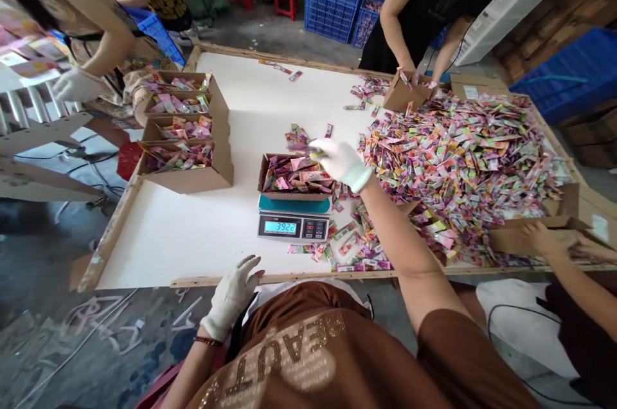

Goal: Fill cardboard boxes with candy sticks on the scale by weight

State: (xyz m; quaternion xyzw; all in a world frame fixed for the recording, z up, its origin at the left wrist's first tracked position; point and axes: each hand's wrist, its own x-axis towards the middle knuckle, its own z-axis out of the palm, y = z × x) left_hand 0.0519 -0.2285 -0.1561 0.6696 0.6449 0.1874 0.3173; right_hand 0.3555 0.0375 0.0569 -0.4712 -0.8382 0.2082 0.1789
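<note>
On the teal scale [294,219] near the table's front edge, a cardboard box [295,176] heaped with bright sachets, the gloved right hand [341,161] over its right rim, fingers pinched on what looks like a sachet or two. Near the table's [193,235] front edge, the gloved left hand [234,293], fingers spread and holding nothing. Farther right, a loose sachet pile [472,152]; farther left, four filled boxes [186,132]; around the edges, other people's hands.

Bright, even daylight, soft shadows only; the white table [202,229] is near blown out. Wide-angle bends the edges, top-left corner smeared by blur. Centre sharp, scale [293,227] readout legible.
</note>
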